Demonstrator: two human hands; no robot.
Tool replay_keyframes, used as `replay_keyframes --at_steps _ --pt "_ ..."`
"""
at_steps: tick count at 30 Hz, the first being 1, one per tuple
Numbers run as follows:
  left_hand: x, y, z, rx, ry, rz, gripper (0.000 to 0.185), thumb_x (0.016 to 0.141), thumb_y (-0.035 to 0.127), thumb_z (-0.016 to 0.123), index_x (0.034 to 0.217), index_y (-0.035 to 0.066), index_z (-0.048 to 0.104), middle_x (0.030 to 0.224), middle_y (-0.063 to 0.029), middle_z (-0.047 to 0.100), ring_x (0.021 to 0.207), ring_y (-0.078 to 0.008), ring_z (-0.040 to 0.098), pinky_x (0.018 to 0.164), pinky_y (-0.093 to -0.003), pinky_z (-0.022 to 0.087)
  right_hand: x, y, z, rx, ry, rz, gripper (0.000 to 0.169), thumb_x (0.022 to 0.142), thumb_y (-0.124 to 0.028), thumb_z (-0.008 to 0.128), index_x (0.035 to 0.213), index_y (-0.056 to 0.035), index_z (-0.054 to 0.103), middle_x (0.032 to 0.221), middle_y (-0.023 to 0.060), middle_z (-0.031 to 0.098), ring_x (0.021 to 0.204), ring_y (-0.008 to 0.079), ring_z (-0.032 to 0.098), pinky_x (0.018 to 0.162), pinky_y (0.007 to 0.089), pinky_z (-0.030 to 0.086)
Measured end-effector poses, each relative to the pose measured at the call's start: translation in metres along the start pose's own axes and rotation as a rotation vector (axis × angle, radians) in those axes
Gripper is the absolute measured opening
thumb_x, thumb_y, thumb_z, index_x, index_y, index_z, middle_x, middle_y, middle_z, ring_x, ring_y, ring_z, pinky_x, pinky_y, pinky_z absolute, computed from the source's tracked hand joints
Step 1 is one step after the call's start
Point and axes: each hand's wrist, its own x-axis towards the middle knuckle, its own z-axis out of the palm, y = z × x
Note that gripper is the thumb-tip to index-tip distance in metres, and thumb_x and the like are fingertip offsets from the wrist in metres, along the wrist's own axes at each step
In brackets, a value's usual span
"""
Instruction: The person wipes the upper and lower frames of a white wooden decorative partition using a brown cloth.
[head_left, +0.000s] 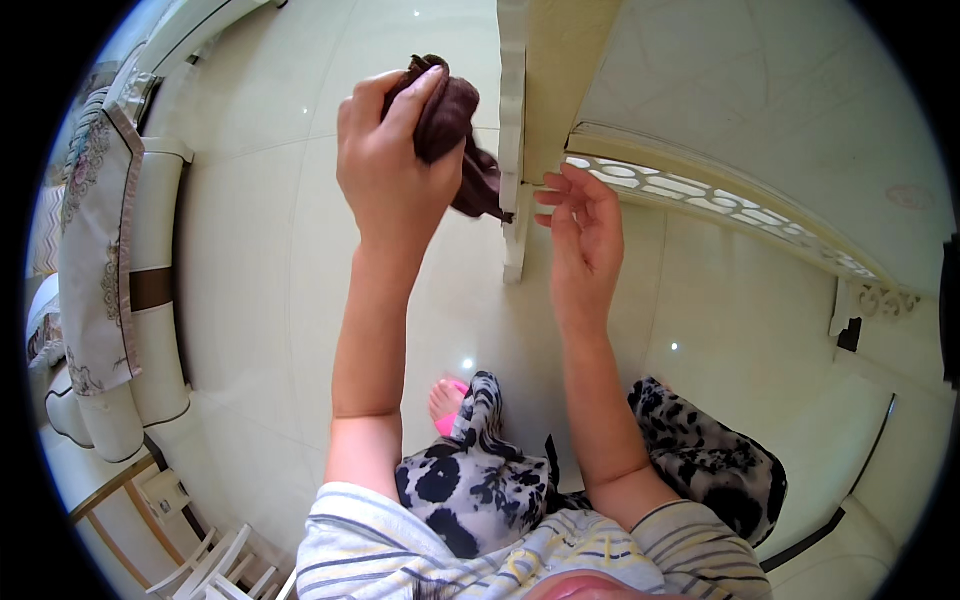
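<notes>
Bunched in my left hand (397, 154) is a dark brown cloth (448, 120), its loose end hanging to the right. That end reaches the narrow cream-white edge (513, 150) of an upright panel; whether it touches cannot be made out. My right hand (589, 225) holds nothing. Its fingers are apart and bent, just right of the panel, close to the white openwork lattice strip (675, 187).
Pale glossy floor tiles (247, 225) spread beneath me. On the left stands a cream sofa (154, 210) draped with an embroidered cover (97, 262). White slatted furniture (217, 566) sits at the lower left. A large pale surface (750, 97) fills the upper right.
</notes>
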Motion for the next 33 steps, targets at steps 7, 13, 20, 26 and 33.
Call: replay_keyframes --at_steps 7,13,20,26,33 --pt "0.010 0.033 0.007 -0.107 -0.060 0.106 0.037 0.061 0.010 0.078 0.098 0.014 0.073 0.103 -0.0014 0.062 0.090 -0.0247 0.058 0.071 -0.0363 0.053 0.003 0.000 0.004 0.050 -0.018 0.015 0.036 0.091 0.006 0.047 0.126 -0.0020 0.053 0.116 0.0091 0.061 0.102 0.0152 0.061 0.081 0.0264 0.049" --pt "0.001 0.008 -0.002 -0.029 0.034 0.032 0.038 0.062 0.008 0.077 0.099 0.013 0.074 0.102 -0.0026 0.063 0.091 -0.0261 0.059 0.071 -0.0368 0.053 0.000 0.000 -0.003 -0.037 -0.026 -0.006 0.032 0.099 -0.005 0.050 0.131 -0.0011 0.051 0.119 0.0099 0.062 0.102 0.0162 0.061 0.086 0.0302 0.050" --pt "0.006 0.021 0.006 -0.070 -0.067 0.065 0.039 0.064 0.011 0.078 0.102 0.017 0.074 0.104 -0.0014 0.062 0.092 -0.0241 0.060 0.070 -0.0335 0.054 0.003 0.003 -0.001 0.008 -0.047 -0.007 0.032 0.099 -0.006 0.050 0.131 -0.0016 0.051 0.119 0.0099 0.062 0.102 0.0160 0.060 0.086 0.0299 0.050" --pt "0.014 0.018 0.005 -0.095 0.069 0.175 0.043 0.065 0.010 0.078 0.107 0.017 0.073 0.108 -0.0039 0.061 0.092 -0.0266 0.057 0.073 -0.0355 0.053 -0.002 0.007 -0.004 -0.027 -0.019 0.015 0.032 0.098 -0.004 0.049 0.130 -0.0014 0.052 0.118 0.0096 0.062 0.101 0.0160 0.061 0.087 0.0297 0.050" --pt "-0.013 0.026 -0.002 -0.105 -0.178 0.111 0.049 0.063 0.009 0.078 0.111 0.017 0.071 0.108 -0.0021 0.061 0.092 -0.0261 0.058 0.071 -0.0360 0.053 0.003 0.010 -0.004 0.025 -0.025 0.063 0.032 0.094 0.002 0.049 0.125 -0.0028 0.054 0.114 0.0077 0.063 0.098 0.0135 0.061 0.081 0.0263 0.049"
